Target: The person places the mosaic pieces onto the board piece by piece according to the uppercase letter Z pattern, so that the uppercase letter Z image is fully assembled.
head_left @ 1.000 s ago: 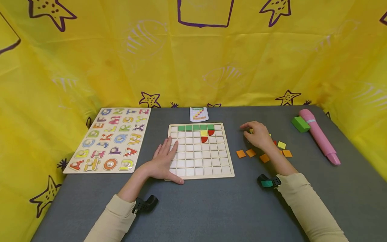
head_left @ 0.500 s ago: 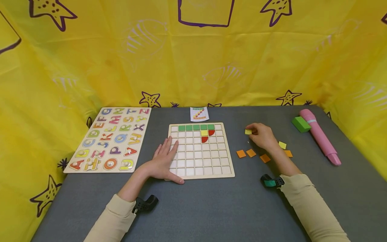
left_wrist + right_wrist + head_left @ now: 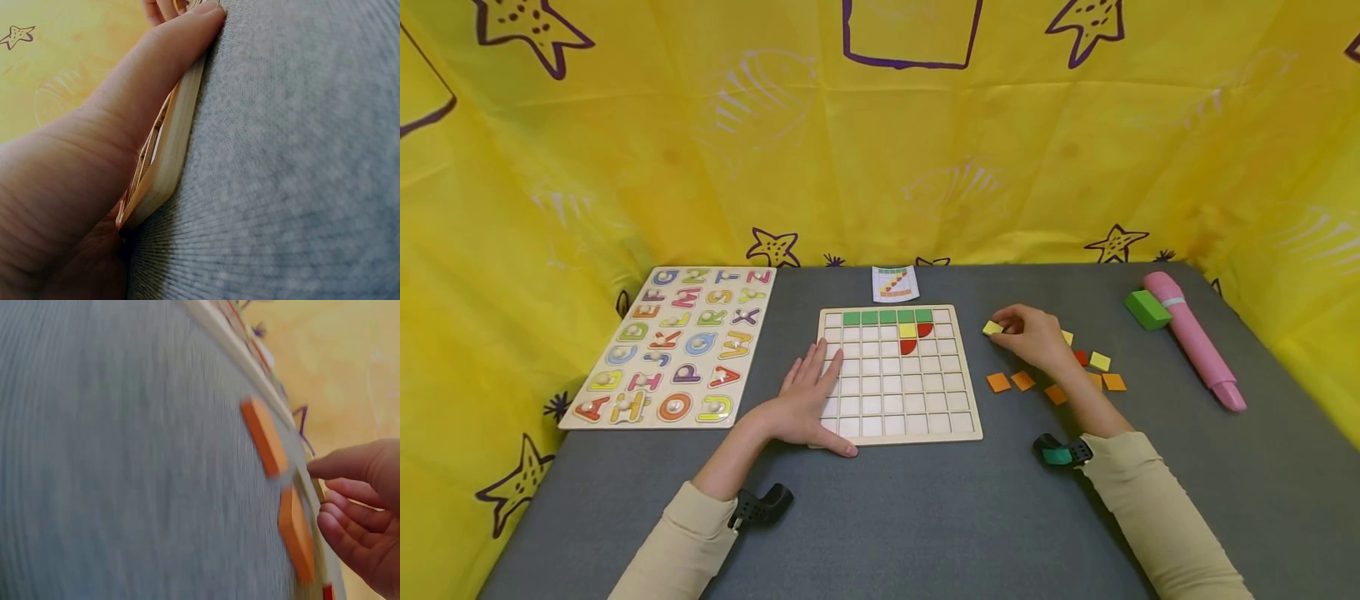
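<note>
My left hand lies spread over the left edge of a wooden grid board, its thumb along the board's front edge in the left wrist view. Green square tiles line the board's top row. Below them sit a yellow square and two red rounded pieces. Right of the board, my right hand pinches a yellow tile between thumb and fingers. Orange tiles lie on the table nearby; two orange tiles also show in the right wrist view.
Behind the board lies a small pattern card. A wooden alphabet puzzle occupies the left side. More loose tiles, including a yellow one, sit beside my right forearm. At far right are a green block and a large pink marker.
My right hand reached into the loose tiles, took hold of a yellow tile, and has carried it left toward the board. My left hand has stayed where it was.
</note>
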Demonstrator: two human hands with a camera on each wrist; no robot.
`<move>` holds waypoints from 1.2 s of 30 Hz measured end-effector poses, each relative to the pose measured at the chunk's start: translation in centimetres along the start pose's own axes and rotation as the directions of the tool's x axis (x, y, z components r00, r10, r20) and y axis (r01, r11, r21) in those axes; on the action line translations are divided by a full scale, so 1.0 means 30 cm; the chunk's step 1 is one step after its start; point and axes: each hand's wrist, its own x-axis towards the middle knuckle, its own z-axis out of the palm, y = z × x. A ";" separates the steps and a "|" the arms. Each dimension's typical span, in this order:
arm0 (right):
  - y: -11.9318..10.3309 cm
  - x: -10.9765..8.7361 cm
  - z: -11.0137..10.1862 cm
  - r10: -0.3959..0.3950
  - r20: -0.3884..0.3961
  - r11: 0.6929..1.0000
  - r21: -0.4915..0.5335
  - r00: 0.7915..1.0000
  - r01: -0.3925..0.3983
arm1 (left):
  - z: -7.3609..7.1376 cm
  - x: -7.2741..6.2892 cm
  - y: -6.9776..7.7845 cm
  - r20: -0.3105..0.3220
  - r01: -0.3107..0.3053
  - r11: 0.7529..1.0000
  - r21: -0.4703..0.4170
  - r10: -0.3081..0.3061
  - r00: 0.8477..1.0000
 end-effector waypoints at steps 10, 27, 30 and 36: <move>-0.142 0.026 0.092 0.004 0.099 0.992 0.124 0.995 -0.016 | 0.002 0.002 0.002 -0.005 0.002 1.000 -0.003 -0.002 1.000; -0.322 0.076 0.231 -0.217 0.187 0.964 0.196 0.958 0.180 | 0.003 0.002 -0.007 -0.002 0.000 1.000 -0.013 0.000 1.000; -0.334 0.082 0.243 -0.252 0.185 0.960 0.173 0.950 0.221 | 0.004 0.003 -0.008 -0.004 -0.003 1.000 -0.015 0.003 1.000; -0.338 0.086 0.263 -0.284 0.179 0.957 0.121 0.942 0.265 | 0.004 0.002 -0.005 0.001 0.000 1.000 -0.022 0.001 1.000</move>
